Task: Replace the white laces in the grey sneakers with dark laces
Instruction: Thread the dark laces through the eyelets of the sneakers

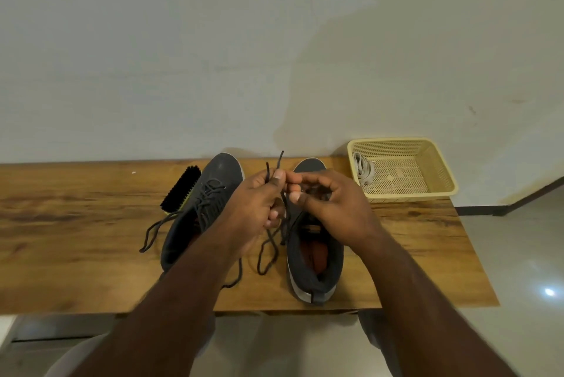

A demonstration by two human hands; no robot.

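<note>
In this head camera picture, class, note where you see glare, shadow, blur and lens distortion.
Head view: a bright glare spot lies on the floor at the right; a soft shadow falls on the wall above the right sneaker; the forearms blur toward the bottom edge; the wide lens bends the table edge and splays its sides.

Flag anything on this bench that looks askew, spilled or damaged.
Nothing looks damaged or spilled. The left sneaker sits angled, toe toward the shoe brush, its dark lace ends trailing untied over the tabletop.
</note>
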